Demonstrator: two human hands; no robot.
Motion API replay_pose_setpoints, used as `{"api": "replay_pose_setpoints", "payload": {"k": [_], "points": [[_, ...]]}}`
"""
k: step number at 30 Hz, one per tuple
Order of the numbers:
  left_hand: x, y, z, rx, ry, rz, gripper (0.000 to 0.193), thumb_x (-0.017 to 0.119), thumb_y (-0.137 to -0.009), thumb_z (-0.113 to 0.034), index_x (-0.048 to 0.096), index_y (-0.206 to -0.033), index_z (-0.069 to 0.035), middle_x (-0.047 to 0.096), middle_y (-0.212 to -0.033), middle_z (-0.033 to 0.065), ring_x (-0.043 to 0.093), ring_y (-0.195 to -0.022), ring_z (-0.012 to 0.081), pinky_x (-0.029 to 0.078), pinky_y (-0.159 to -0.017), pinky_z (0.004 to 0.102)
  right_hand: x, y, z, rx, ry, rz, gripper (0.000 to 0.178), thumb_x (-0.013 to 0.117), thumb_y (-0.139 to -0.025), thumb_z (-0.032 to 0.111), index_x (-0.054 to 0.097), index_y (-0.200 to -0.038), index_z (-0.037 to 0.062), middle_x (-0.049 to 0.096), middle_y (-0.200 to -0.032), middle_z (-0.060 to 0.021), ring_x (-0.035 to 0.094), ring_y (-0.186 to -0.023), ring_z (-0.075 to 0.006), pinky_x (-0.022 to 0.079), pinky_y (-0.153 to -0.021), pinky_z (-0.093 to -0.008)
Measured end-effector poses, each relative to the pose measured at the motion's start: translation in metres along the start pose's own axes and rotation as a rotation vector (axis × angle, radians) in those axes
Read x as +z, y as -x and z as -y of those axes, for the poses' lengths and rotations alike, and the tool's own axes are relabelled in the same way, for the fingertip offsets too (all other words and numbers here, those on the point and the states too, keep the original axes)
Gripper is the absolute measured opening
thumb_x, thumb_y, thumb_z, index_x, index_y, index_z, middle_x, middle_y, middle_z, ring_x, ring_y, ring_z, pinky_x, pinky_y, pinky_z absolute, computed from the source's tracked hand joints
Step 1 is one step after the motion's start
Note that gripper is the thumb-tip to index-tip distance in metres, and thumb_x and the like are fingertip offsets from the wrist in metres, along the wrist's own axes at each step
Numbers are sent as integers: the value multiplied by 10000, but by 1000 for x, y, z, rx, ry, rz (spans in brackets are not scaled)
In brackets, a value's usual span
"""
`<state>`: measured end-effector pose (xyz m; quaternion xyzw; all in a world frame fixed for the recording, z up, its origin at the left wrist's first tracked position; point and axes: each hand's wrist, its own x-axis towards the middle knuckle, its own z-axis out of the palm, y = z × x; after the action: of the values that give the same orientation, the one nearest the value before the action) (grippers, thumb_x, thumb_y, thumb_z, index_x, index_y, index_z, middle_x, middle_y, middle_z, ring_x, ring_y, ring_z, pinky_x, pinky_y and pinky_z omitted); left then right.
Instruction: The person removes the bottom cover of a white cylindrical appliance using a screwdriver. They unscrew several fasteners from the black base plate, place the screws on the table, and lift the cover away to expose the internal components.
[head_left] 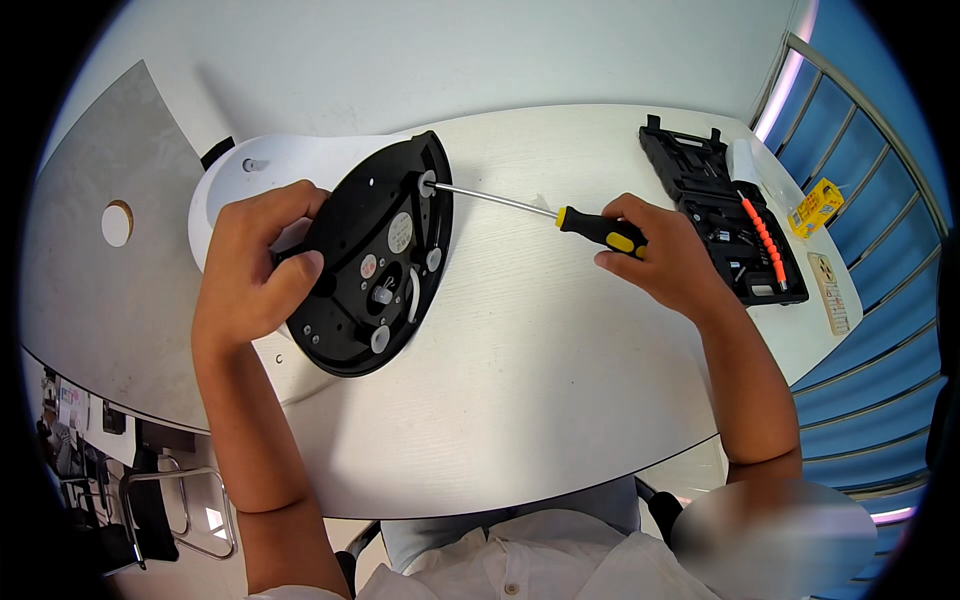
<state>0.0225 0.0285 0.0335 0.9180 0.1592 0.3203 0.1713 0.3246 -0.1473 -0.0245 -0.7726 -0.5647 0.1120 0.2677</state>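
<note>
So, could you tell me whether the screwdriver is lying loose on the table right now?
No, the right hand grips the screwdriver by its handle, with the tip set against the appliance's black base.

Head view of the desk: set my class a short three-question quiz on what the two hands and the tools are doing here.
1. True or false: the right hand holds the screwdriver by its yellow and black handle.
2. Where does the screwdriver's tip sit?
A. in the open tool case
B. at a screw point near the top edge of the black base plate
C. on the bare white table
3. Fill in: the left hand grips the ____ side of the white appliance lying on its side.

Key
1. True.
2. B.
3. Left; its fingers wrap over the rim by the base plate.
</note>
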Motion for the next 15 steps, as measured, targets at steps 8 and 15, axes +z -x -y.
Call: {"api": "replay_pose_setpoints", "payload": {"k": [8,15], "points": [[0,0,-1,-7,5,0,402,517,-582,-280,584,-819,39,552,-690,132,514,-643,236,429,-615,319,-2,-2,-9,-48,-75,-55,281,683,-799,143,578,-1038,39,616,-867,-97,599,-784,-219,473,-717,-330],[-1,-1,-1,0,5,-4,397,516,-582,-278,582,-816,36,552,-687,126,505,-637,232,421,-605,317,5,-1,-11,-101,-8,-59,367,723,-804,209,539,-1079,49,620,-893,-95,604,-795,-251,478,-745,-349]]}}
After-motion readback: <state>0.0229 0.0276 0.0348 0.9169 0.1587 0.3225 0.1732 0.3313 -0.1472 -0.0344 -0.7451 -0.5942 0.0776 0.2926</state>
